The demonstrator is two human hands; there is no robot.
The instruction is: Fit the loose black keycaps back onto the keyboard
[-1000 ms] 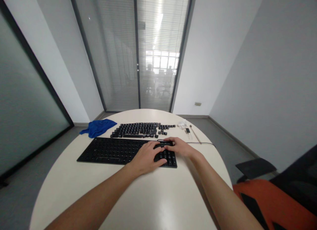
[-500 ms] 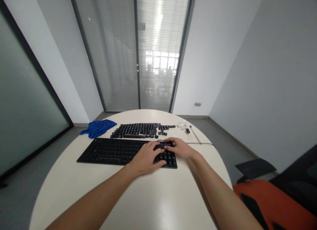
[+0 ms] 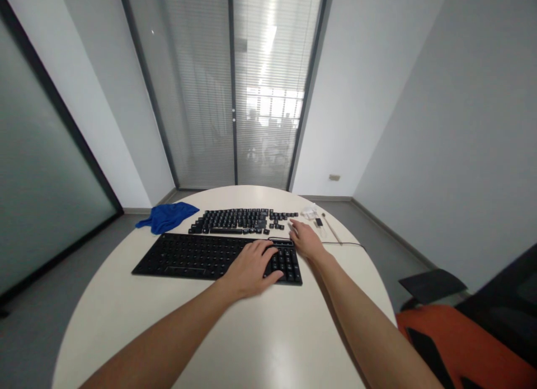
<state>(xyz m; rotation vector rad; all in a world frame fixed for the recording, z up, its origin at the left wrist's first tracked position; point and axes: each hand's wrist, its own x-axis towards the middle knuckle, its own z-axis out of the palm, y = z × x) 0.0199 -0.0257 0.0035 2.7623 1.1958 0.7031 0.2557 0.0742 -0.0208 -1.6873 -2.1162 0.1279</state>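
A black keyboard [image 3: 188, 255] lies across the table. Most of its left and middle part has no keycaps, while the number pad at its right end carries caps. My left hand [image 3: 251, 266] rests on the keyboard left of the number pad, thumb apart from the fingers and nothing held. Beyond the keyboard's upper right corner is my right hand [image 3: 307, 241], index finger and thumb apart, close to the loose keycaps [image 3: 239, 218]. These are laid out in rows behind the keyboard, with a smaller group [image 3: 281, 216] at the right.
A crumpled blue cloth [image 3: 168, 216] lies at the table's [image 3: 235, 344] back left. Back right are a clear plastic wrapper [image 3: 309, 212], a small black item [image 3: 319, 222], a thin stick [image 3: 332, 228] and a cable [image 3: 352, 244]. An orange-seated chair [image 3: 453, 333] stands at the right.
My right hand has lifted off the number pad and moved up and right toward the loose keycaps. My left hand has stayed on the keyboard.
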